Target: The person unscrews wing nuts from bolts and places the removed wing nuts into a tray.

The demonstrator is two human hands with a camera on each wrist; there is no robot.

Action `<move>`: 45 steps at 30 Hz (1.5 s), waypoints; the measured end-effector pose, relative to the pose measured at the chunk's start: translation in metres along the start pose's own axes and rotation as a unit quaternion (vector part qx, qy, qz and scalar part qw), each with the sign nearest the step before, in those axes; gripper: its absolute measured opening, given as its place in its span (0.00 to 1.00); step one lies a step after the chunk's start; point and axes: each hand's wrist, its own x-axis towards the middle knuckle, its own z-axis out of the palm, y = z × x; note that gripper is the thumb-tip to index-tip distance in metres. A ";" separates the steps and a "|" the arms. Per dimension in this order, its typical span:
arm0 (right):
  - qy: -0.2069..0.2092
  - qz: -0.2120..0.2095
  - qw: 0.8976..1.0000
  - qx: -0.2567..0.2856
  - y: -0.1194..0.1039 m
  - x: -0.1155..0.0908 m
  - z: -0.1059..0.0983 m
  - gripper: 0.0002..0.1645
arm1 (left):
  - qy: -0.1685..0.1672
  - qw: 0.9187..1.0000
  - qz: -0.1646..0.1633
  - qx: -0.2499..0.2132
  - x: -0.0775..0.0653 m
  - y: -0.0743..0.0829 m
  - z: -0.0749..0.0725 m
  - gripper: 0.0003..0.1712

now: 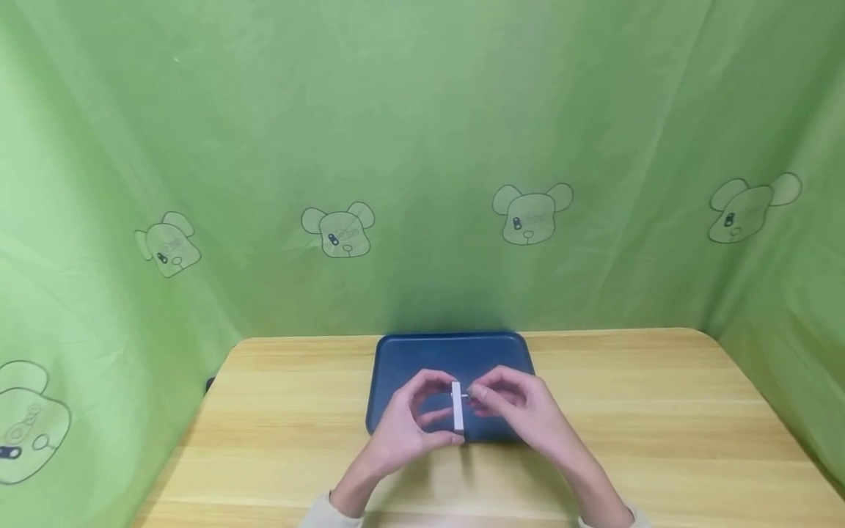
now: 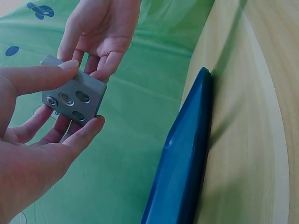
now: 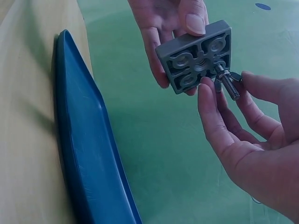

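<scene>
My left hand [image 1: 408, 431] holds a flat grey square block [image 1: 458, 411] on edge above the tray, thumb and fingers on opposite edges. In the left wrist view the smooth face of the block [image 2: 93, 91] shows round holes, with a bolt head [image 2: 51, 101] seated in one corner hole. On its ribbed side, in the right wrist view, the threaded bolt [image 3: 230, 87] sticks out. A wing nut [image 3: 236, 76] sits on that thread, partway along. My right hand [image 1: 531, 408] pinches the wing nut's wings between thumb and fingertips.
Beneath the hands a blue tray [image 1: 409, 352] with a raised rim lies on the wood-grain table [image 1: 284, 411]. A green curtain [image 1: 422, 132] printed with bear heads hangs behind the table and along both sides.
</scene>
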 end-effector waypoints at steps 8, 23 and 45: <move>0.019 0.007 1.000 -0.008 0.001 -0.002 -0.001 0.14 | 0.005 1.000 -0.003 0.013 -0.001 -0.001 0.001 0.40; 0.029 0.038 0.997 -0.055 -0.001 -0.003 -0.003 0.22 | 0.011 1.000 -0.007 0.014 0.000 -0.001 -0.002 0.41; 0.009 0.000 1.000 -0.027 0.002 -0.004 0.001 0.19 | 0.004 1.000 -0.016 0.011 -0.001 0.001 -0.001 0.41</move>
